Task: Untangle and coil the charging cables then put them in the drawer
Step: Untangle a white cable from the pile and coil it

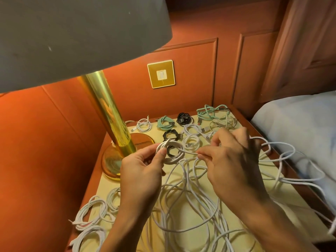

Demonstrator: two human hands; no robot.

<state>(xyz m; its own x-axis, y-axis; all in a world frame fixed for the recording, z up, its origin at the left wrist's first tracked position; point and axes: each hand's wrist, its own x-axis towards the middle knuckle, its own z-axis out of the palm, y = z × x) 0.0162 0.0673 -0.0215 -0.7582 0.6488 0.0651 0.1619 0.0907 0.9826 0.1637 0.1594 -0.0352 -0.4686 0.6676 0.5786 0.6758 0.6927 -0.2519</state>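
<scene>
My left hand (143, 171) grips a small coil of white cable (172, 160) above the nightstand top (156, 132). The free strand of that cable runs right to my right hand (234, 160), which pinches it between thumb and fingertips. Beneath both hands sprawls a loose tangle of white cables (196, 202), with loops trailing off the right edge. Finished coils lie at the back: a mint coil (165, 122), two black coils (184, 118) (171, 134), and white coils (144, 125) (191, 141). More white coils (92, 210) sit at the front left. No drawer is visible.
A brass lamp (112, 122) with a big grey shade (72, 37) stands at the left rear of the nightstand. A mint and white tangle (214, 113) lies at the back right corner. A bed with a pale blue pillow (300, 128) is at right. A gold wall plate (161, 74) is behind.
</scene>
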